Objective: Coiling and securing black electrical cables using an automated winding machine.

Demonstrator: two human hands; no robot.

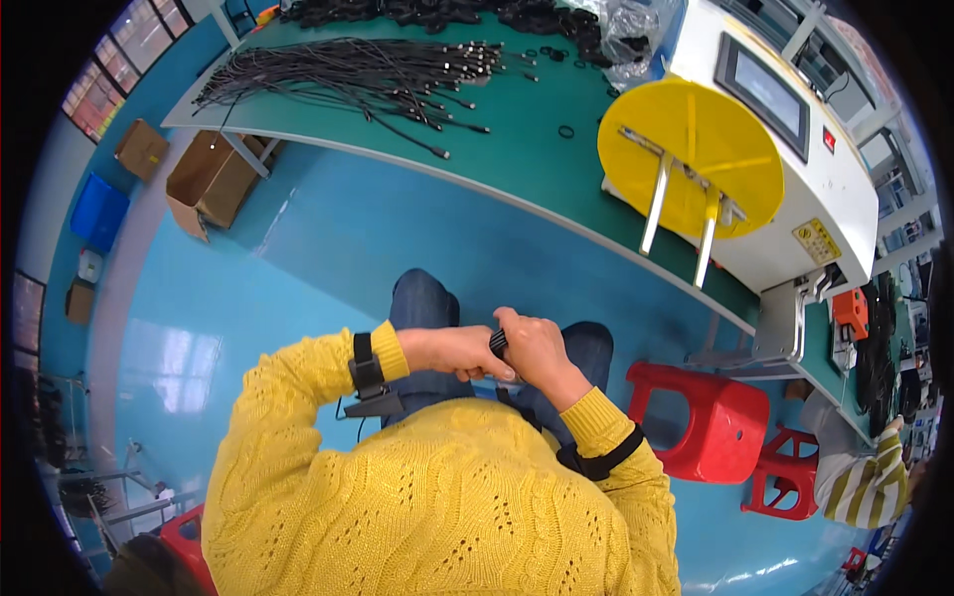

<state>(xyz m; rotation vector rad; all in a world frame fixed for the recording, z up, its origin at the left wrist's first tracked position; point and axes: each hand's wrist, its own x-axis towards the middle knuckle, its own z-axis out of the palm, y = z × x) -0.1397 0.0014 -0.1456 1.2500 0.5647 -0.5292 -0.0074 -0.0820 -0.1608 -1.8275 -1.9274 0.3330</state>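
My left hand (459,352) and my right hand (540,350) meet above my lap. A small clump of black ribbed bands (499,344) sits where they touch, against the fingers of my right hand. Whether the bands circle a finger or are pinched cannot be made out. The left fingers are curled in, and their tips are partly covered by the right hand. Black straps with small devices are fastened round both yellow sleeves. Ahead, on a green-topped table (497,174), lies a large bundle of black cables (368,79) with metal plugs.
A white machine (840,204) with a screen and a yellow disc (686,149) bearing two rods stands at the right. Black rings (566,131) lie beside it. Red stools (711,422) stand right of my knees, near another person's striped sleeve (874,487). A cardboard box (211,179) is at the left.
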